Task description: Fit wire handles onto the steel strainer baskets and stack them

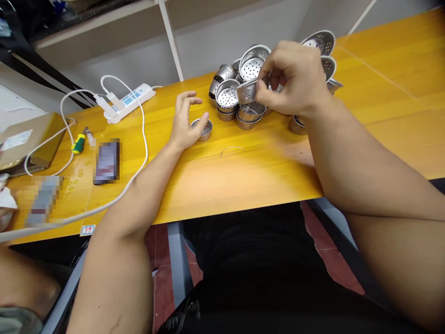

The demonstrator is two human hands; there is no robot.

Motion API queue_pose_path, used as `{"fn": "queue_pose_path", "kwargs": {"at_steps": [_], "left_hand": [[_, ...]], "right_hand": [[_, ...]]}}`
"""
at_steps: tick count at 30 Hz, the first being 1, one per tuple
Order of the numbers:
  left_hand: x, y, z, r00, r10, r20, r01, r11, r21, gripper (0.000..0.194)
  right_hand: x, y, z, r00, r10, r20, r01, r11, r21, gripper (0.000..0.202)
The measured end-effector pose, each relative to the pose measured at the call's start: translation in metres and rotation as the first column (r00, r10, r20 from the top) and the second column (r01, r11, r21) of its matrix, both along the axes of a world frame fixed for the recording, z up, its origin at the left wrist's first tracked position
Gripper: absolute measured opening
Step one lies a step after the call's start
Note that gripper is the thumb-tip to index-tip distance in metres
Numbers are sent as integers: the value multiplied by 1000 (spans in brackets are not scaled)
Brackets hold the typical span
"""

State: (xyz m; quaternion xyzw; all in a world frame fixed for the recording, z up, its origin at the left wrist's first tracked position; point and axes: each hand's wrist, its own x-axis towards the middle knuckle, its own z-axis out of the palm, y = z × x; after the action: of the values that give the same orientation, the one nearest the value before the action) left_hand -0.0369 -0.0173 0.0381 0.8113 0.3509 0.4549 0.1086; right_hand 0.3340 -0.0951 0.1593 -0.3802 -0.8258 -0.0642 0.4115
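My right hand (290, 76) pinches the rim of a small metal cup with holes (246, 93), tilted above the pile. Behind and below it, several perforated metal cups (227, 95) stand stacked and leaning together at the back of the table. Larger perforated bowls (321, 44) show beyond my right wrist, partly hidden by it. My left hand (187, 123) has its fingers apart, beside a single small metal cup (206, 130) that it partly covers. Whether the fingers touch that cup I cannot tell. A thin curved wire (232, 148) lies on the table between my hands.
A white power strip (130, 103) with a looping white cable (144, 134) lies left of my left hand. Further left are a green and yellow screwdriver (79, 143), a blurred dark device (106, 162) and a cardboard box (31, 139). Another person's leg (26, 278) shows at lower left.
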Motion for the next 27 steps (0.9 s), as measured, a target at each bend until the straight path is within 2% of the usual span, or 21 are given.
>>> {"fn": "queue_pose_path", "kwargs": {"at_steps": [5,8,17,20,24,26,27], "left_hand": [[5,-13,6,995,65,-76,-70,996,-53,84],[5,-16,8,994,65,-85,-69,997,-44,90],[-5,4,-3,999,24,-24,-25,999,-38,88],[-10,6,-7,996,71,-62,-78,991,-113,89],[-18,3,-6,988,98,-121,-129,953,-273,125],[-18,-1,0,981,102,-166,-154,928,-339,136],[-18,-4,4,977,95,-193,-162,917,-365,135]], "right_hand": [[6,-3,10,981,-77,178,110,977,-183,12],[11,-2,15,966,-74,250,145,949,-280,16],[9,-6,21,912,34,408,155,894,-421,18],[8,-8,22,934,11,358,141,907,-397,24],[3,-13,22,986,-70,149,106,963,-249,23],[-3,-17,21,998,-26,49,36,979,-200,26],[-6,-20,21,1000,19,21,-15,981,-194,28]]}}
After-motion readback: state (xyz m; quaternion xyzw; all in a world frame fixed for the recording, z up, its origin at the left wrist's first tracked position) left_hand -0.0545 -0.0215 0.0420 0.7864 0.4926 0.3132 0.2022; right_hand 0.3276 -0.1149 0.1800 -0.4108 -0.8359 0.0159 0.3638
